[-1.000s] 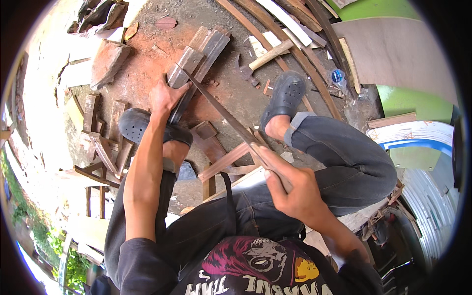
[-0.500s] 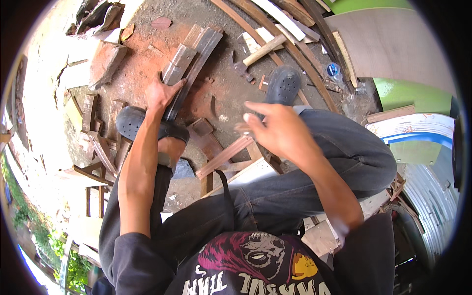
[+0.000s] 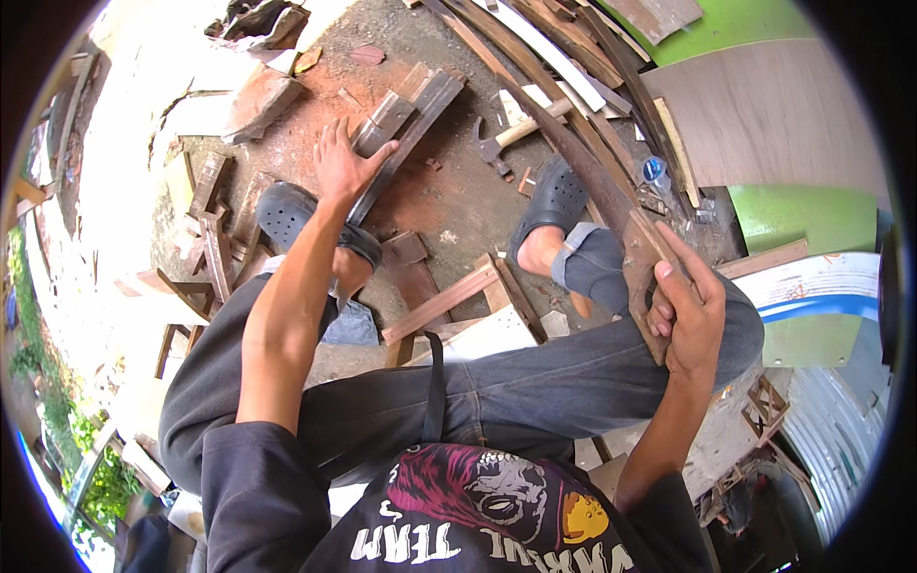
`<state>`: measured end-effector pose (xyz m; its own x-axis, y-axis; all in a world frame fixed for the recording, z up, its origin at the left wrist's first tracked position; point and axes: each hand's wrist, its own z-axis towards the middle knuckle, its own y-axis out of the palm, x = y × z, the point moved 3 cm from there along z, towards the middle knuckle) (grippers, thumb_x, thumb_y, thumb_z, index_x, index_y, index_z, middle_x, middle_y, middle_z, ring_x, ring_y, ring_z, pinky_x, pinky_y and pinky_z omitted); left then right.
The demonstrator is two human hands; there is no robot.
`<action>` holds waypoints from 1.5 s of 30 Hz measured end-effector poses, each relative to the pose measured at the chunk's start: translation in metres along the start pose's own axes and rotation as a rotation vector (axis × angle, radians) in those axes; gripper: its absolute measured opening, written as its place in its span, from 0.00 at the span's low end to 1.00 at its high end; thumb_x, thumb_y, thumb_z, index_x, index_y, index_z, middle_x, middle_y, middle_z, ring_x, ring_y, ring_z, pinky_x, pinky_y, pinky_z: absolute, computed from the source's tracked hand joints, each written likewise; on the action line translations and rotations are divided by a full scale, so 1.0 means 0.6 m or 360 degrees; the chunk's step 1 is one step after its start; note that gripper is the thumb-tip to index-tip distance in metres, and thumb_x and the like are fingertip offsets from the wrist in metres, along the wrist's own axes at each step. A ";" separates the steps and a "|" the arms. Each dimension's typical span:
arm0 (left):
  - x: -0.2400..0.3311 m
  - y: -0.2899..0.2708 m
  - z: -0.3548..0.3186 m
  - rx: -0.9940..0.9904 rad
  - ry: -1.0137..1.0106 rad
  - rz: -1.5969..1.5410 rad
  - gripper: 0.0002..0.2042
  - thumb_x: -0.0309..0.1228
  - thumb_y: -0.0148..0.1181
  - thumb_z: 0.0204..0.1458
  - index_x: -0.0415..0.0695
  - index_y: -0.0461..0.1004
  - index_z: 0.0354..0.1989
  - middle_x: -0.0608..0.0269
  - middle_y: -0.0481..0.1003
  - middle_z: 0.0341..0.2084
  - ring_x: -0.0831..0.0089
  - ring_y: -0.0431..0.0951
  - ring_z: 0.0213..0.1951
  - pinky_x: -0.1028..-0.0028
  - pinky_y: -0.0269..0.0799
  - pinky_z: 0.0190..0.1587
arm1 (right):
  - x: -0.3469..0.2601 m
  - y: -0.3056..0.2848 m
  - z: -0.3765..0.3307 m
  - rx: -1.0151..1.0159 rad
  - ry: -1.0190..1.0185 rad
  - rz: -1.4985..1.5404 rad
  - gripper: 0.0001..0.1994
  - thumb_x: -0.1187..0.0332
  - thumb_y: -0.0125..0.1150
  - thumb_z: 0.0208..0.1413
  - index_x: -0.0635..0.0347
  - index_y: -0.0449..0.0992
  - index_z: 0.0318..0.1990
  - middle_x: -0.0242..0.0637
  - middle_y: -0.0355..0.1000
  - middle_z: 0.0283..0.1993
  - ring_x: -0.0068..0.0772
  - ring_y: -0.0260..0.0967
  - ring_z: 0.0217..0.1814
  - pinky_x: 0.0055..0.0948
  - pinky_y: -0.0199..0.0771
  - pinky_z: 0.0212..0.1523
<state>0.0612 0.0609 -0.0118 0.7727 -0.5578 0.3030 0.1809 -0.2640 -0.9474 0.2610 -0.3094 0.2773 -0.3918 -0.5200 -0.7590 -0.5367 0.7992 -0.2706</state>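
My right hand is closed round the wooden handle of a handsaw. Its long brown, rusty blade points up and left, passing the hammer on the ground. My left hand is open with its fingers spread, and it rests at the near end of a short wooden block. That block lies alongside a longer dark grooved wooden beam, near which my thumb reaches. My left clog is by the near end of the beam; my right clog stands beside the saw blade.
A claw hammer with a wooden handle lies beyond my right foot. Long boards are piled at the far right, near a plastic cup. Wood offcuts lie at left; a small wooden frame sits between my legs.
My right hand, empty before, now holds the handsaw and has moved right. My left hand's fingers have loosened from the block and spread. My right foot has shifted.
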 end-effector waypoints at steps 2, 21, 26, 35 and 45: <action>0.039 -0.021 0.002 0.0216 -0.0121 -0.0436 0.41 0.62 0.64 0.51 0.35 0.72 0.60 0.43 0.72 0.60 0.51 0.68 0.65 0.56 0.59 0.68 | 0.014 -0.003 -0.007 -0.0085 0.0056 0.0227 0.23 0.72 0.59 0.61 0.68 0.71 0.64 0.21 0.60 0.19 0.11 0.50 0.15 0.17 0.50 0.15; 0.145 -0.253 -0.051 -0.0128 -0.0564 -0.2795 0.13 0.42 0.61 0.62 0.44 0.75 0.41 0.67 0.77 0.30 0.75 0.81 0.31 0.73 0.82 0.37 | 0.092 -0.022 -0.037 -0.0828 0.0275 0.1109 0.26 0.69 0.49 0.65 0.74 0.62 0.68 0.24 0.51 0.15 0.17 0.46 0.09 0.23 0.52 0.11; 0.120 -0.224 -0.044 -0.0134 -0.0826 -0.2941 0.11 0.39 0.61 0.63 0.44 0.75 0.38 0.68 0.78 0.29 0.77 0.79 0.28 0.78 0.81 0.35 | 0.088 -0.013 -0.049 -0.0782 0.0260 0.1070 0.26 0.69 0.49 0.64 0.74 0.63 0.67 0.24 0.52 0.15 0.16 0.46 0.09 0.22 0.51 0.11; -0.042 -0.066 -0.015 0.0160 -0.0953 -0.1529 0.22 0.45 0.54 0.63 0.39 0.73 0.55 0.50 0.82 0.44 0.56 0.82 0.45 0.57 0.74 0.55 | 0.050 0.055 -0.044 -0.0547 -0.0210 0.0327 0.22 0.73 0.58 0.62 0.75 0.71 0.62 0.37 0.76 0.33 0.18 0.69 0.27 0.21 0.70 0.25; 0.066 0.021 -0.002 -0.0138 0.0259 0.0038 0.37 0.50 0.60 0.59 0.37 0.60 0.70 0.44 0.67 0.65 0.49 0.67 0.66 0.58 0.62 0.68 | 0.103 0.088 -0.017 -0.0239 -0.0247 0.0189 0.20 0.74 0.58 0.62 0.74 0.72 0.61 0.50 0.78 0.52 0.31 0.78 0.51 0.26 0.76 0.54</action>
<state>0.0934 0.0348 -0.0119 0.6664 -0.6827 0.2996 0.1051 -0.3119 -0.9443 0.2006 -0.3021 0.2224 -0.3452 -0.3635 -0.8653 -0.6035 0.7920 -0.0920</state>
